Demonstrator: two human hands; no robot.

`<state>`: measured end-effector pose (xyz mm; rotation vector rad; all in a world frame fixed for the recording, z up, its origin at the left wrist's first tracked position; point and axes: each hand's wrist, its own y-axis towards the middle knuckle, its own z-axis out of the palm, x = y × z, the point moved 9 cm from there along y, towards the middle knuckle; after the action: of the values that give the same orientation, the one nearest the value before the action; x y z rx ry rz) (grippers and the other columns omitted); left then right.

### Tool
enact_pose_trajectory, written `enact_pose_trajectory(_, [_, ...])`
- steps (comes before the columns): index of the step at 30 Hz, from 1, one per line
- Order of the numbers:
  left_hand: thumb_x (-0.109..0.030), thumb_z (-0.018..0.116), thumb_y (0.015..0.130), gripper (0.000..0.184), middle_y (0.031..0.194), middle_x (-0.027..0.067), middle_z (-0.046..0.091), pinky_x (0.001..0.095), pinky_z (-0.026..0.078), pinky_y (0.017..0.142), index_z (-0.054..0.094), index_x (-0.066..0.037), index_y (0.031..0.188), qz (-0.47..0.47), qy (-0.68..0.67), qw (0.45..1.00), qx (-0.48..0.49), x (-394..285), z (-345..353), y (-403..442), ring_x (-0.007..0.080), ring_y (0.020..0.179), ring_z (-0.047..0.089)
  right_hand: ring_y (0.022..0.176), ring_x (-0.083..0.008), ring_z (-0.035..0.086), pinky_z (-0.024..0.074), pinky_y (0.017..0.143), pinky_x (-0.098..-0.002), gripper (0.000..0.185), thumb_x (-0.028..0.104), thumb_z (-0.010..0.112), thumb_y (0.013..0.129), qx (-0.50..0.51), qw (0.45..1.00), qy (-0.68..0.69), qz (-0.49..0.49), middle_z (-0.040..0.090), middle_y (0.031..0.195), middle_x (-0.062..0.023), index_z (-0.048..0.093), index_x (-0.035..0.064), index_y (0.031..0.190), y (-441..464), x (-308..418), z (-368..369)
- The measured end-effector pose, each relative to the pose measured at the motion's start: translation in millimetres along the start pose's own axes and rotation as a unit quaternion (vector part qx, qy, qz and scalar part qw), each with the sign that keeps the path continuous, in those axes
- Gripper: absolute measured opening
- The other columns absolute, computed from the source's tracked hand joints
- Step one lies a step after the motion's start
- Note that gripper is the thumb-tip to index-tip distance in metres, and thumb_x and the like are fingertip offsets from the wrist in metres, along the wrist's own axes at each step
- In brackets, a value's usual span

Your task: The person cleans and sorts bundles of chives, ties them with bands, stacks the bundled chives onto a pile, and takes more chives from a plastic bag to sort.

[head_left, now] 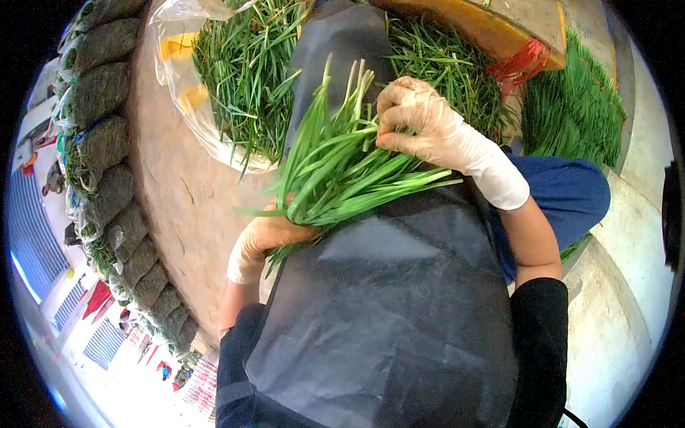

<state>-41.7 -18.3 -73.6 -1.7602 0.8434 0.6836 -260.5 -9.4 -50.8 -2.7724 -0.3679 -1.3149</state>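
A loose bunch of garlic chives [335, 175] fans out above my lap, its pale stem ends pointing up and away from me. My left hand [275, 239], in a thin whitish glove, is closed around the leafy lower part of the bunch. Gloved the same way, my right hand [421, 125] pinches at the right side of the bunch, thumb against curled fingers, at a few of the chives. The exact strands between those fingertips are partly hidden. Under both hands lies a black apron [385, 299] over my lap.
A clear plastic bag [207, 139] with heaped greens [250, 78] stands ahead on the left. More greens [457, 71] lie ahead on the right, beside a yellow board [492, 32] with red ties [524, 64]. Stacked dark bundles [107, 150] line the left; green bunches [574, 107] lie far right.
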Motion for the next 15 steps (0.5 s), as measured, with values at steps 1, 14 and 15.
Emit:
enact_pose_trajectory(1, [-0.007, 0.073, 0.070, 0.052, 0.115, 0.0107, 0.063, 0.0332, 0.045, 0.093, 0.058, -0.004, 0.120, -0.066, -0.098, 0.993, 0.014, 11.2, 3.7, -0.5, 0.0212, 0.106, 0.058, 0.108, -0.0271, 0.050, 0.0276, 0.106, -0.0430, 0.017, 0.027, 0.070, 0.076, -0.015, 0.998, 0.053, 0.013, 0.058, 0.097, -0.0089, 0.068, 0.0100, 0.079, -1.3, -6.2, -0.9])
enact_pose_trajectory(14, [-0.009, 0.073, 0.068, 0.057, 0.119, 0.0121, 0.061, 0.0331, 0.041, 0.097, 0.056, -0.001, 0.122, -0.072, -0.138, 0.988, -0.006, 4.6, -1.6, 6.5, 0.0191, 0.110, 0.054, 0.113, -0.0217, 0.053, 0.0366, 0.100, -0.0348, 0.015, 0.023, 0.070, 0.080, -0.157, 0.940, 0.291, 0.087, 0.062, 0.114, -0.0082, 0.070, 0.0085, 0.084, -13.6, -29.2, -53.2])
enact_pose_trajectory(15, [-0.009, 0.073, 0.068, 0.057, 0.119, 0.0121, 0.061, 0.0331, 0.041, 0.097, 0.056, -0.001, 0.122, -0.071, -0.138, 0.988, -0.006, 3.8, -1.6, 6.1, 0.0191, 0.110, 0.054, 0.110, -0.0244, 0.055, 0.0379, 0.100, -0.0365, 0.017, 0.027, 0.069, 0.080, -0.169, 0.917, 0.342, 0.117, 0.063, 0.111, -0.0108, 0.071, 0.0098, 0.084, -17.6, -46.8, -57.8])
